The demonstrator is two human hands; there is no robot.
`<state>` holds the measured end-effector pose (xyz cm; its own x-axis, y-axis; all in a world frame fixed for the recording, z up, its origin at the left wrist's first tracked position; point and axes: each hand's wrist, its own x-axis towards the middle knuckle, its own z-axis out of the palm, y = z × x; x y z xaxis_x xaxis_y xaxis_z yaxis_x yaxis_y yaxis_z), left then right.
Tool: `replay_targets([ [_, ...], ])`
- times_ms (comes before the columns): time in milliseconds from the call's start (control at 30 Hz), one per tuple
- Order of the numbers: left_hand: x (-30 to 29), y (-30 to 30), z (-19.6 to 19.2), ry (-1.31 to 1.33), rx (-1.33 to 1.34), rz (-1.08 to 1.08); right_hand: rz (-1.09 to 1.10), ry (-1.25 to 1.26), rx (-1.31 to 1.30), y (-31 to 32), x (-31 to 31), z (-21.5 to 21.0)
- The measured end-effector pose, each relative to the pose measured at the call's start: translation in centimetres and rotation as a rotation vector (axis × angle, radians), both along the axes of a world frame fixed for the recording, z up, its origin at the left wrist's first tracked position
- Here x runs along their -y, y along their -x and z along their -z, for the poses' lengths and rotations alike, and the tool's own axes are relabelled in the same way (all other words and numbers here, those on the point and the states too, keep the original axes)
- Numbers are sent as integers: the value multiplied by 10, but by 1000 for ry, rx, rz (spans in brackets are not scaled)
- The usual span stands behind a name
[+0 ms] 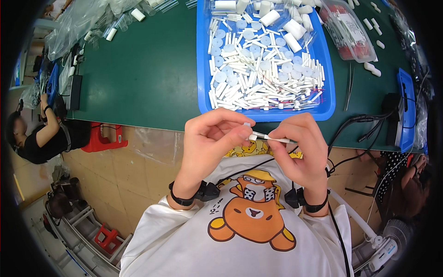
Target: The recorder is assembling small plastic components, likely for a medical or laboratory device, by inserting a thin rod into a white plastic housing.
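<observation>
My left hand [207, 141] is closed, thumb and fingertips pinching a small white piece [252, 137] with a clear, tube-like part. From the other side my right hand [302, 145] pinches a thin white stick-like part [282, 140]. Between the hands the two parts meet or nearly meet; whether they are joined I cannot tell. Both hands are just in front of the near rim of a blue tray [201, 83]. The tray holds a heap of short white tubes [251, 97], pale translucent discs [265, 65] and thicker white cylinders [270, 18].
Right of the tray lie metal tweezers [350, 87] and a clear plastic box [367, 51] with red contents. Black cables [357, 122] hang over the table's right edge. Plastic bags [76, 27] lie far left on the green table [138, 69]. A person [50, 131] sits at left.
</observation>
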<state>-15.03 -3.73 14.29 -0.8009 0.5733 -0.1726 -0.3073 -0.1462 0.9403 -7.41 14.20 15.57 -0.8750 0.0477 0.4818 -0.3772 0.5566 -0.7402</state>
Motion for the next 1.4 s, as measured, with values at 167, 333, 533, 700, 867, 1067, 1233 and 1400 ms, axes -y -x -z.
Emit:
replay_targets([
  [167,-6,-2,-5,62,61,-63,-6,31,25,-2,4,4],
  [333,-8,-2,-4,82,167,-78,-17,15,6,-3,5,7],
  [533,-13,-2,-6,114,210,-99,0,1,-40,-5,9,8],
  [700,-15,-2,-4,104,196,-112,32,2,-14,-6,7,10],
  [867,-17,-3,-3,124,191,-108,102,60,34,-10,9,10],
  [1067,-19,-3,-5,172,180,-68,89,10,-11,-11,2,12],
  [1233,-24,-3,-7,-40,172,8,198,118,68,-18,-11,8],
  [1400,-29,-7,-2,-170,143,112,228,227,142,-26,-17,7],
])
